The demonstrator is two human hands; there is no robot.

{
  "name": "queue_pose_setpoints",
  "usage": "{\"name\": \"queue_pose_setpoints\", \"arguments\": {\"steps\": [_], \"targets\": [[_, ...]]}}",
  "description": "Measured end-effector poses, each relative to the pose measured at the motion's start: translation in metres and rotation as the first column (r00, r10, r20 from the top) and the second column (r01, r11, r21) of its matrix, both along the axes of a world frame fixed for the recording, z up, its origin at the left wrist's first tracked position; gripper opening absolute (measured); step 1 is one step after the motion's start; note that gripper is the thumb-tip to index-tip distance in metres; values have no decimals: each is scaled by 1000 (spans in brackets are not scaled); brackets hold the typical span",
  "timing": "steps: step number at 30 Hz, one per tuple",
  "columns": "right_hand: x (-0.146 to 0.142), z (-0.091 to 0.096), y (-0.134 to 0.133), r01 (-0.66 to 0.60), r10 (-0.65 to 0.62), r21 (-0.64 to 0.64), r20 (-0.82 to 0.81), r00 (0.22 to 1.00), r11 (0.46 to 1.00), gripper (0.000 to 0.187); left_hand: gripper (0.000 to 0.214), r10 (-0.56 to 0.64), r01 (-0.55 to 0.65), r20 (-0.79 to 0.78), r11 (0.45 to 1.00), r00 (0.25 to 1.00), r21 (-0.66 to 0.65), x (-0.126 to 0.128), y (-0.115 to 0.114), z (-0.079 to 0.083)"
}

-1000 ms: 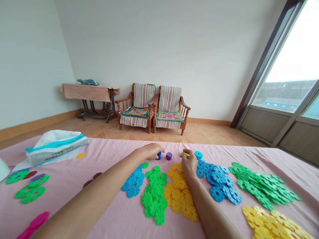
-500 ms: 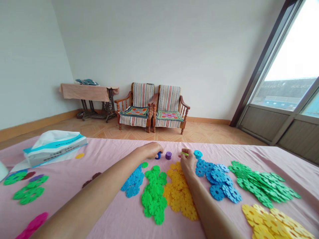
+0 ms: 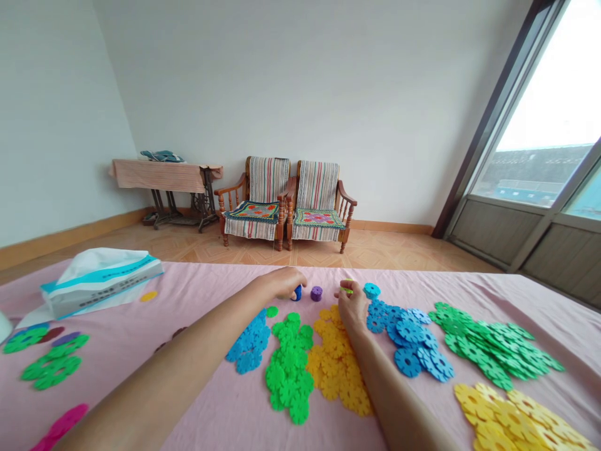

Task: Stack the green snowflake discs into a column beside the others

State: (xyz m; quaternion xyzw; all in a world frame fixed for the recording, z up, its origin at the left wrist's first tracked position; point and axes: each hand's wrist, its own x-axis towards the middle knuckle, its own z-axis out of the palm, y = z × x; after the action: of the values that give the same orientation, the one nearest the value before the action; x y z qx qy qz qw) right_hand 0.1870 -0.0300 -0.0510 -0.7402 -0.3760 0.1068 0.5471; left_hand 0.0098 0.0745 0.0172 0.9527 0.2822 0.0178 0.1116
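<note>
At the far side of the pink cloth, my left hand (image 3: pixel 287 283) has its fingers closed round a small dark blue stack of notched plastic discs (image 3: pixel 297 292). A short purple disc stack (image 3: pixel 316 294) stands between my hands, touched by neither. My right hand (image 3: pixel 353 303) is curled around a yellow-green notched disc or small stack of discs (image 3: pixel 347 286), partly hidden by the fingers. Just to its right is a light blue disc stack (image 3: pixel 371 290). Below the hands lie heaps of light blue discs (image 3: pixel 248 343), bright green discs (image 3: pixel 290 369) and yellow discs (image 3: pixel 334 360).
On the right are blue discs (image 3: pixel 410 341), darker green discs (image 3: pixel 493 344) and larger yellow discs (image 3: pixel 516 419). A tissue pack (image 3: pixel 103 285), a lone yellow disc (image 3: pixel 149 296), green discs (image 3: pixel 56 363) and pink discs (image 3: pixel 63 426) lie left. Two armchairs (image 3: pixel 314 194) stand beyond the cloth.
The yellow-green piece in my right hand has turned slightly and shows more of its side. My left hand stays at the dark blue stack. The whole view shifts a little.
</note>
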Motion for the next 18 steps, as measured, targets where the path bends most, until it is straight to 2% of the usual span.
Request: {"name": "queue_pose_setpoints", "arguments": {"steps": [3, 9, 18], "targets": [[0, -1, 1, -9, 9, -2, -4, 1000, 1000, 28, 45, -32, 34, -30, 999, 999, 41, -2, -1, 7], [0, -3, 1, -11, 11, 5, -9, 1000, 1000, 28, 41, -61, 66, -59, 994, 996, 82, -5, -3, 14], [1, -5, 3, -17, 18, 27, -14, 1000, 999, 29, 31, -74, 79, -64, 994, 995, 80, -3, 2, 12]]}}
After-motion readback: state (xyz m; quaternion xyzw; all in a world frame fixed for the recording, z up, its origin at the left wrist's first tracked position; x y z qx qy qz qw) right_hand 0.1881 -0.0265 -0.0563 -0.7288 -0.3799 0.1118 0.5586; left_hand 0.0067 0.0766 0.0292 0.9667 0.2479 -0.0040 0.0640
